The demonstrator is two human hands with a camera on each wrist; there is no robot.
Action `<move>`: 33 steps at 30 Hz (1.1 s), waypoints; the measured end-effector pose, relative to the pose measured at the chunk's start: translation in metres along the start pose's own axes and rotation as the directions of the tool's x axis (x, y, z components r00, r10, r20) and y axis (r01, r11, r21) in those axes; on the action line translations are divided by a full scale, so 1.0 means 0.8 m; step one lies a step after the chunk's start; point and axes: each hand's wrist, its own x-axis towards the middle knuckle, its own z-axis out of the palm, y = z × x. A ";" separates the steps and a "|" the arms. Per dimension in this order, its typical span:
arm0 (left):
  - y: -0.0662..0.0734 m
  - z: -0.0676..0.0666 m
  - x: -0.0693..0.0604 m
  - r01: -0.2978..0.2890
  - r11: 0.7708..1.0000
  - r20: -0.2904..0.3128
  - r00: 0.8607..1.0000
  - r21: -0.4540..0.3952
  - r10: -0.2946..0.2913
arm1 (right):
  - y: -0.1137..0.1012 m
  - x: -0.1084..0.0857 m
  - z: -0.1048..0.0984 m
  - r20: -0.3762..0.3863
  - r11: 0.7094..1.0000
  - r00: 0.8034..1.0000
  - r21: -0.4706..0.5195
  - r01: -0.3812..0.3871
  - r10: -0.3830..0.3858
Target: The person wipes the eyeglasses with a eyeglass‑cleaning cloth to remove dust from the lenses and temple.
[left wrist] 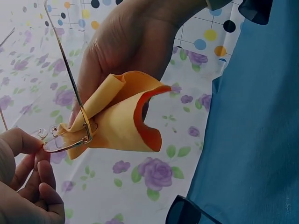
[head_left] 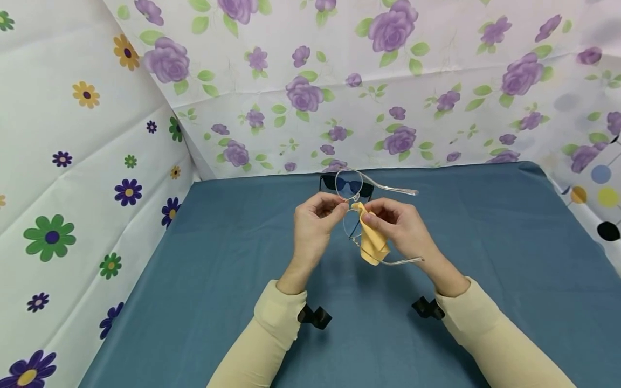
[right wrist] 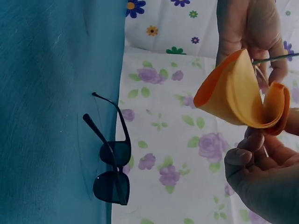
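Observation:
In the head view, my left hand (head_left: pixel 314 220) pinches the rim of a pair of thin-framed eyeglasses (head_left: pixel 395 190) near the bridge. The glasses are turned on their side above the table, both temples unfolded and pointing right. My right hand (head_left: pixel 405 226) pinches a yellow cloth (head_left: pixel 374 245) against the lower lens. In the left wrist view the cloth (left wrist: pixel 114 123) wraps part of that lens, beside my left fingertips (left wrist: pixel 41 148). The right wrist view shows the cloth (right wrist: pixel 233 88) hanging in a fold, and it hides most of the glasses.
Dark sunglasses (head_left: pixel 368 189) with unfolded temples stand at the table's back edge, behind the hands. A blue cloth (head_left: pixel 218 269) covers the table. Flower-printed sheets (head_left: pixel 271 70) rise behind it and at the left, a dotted one (head_left: pixel 587 186) at the right.

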 end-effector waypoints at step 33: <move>0.001 0.002 -0.002 -0.006 0.999 -0.068 0.998 -0.049 0.003 | -0.003 -0.004 0.006 -0.096 1.000 0.995 0.009 0.003 -0.002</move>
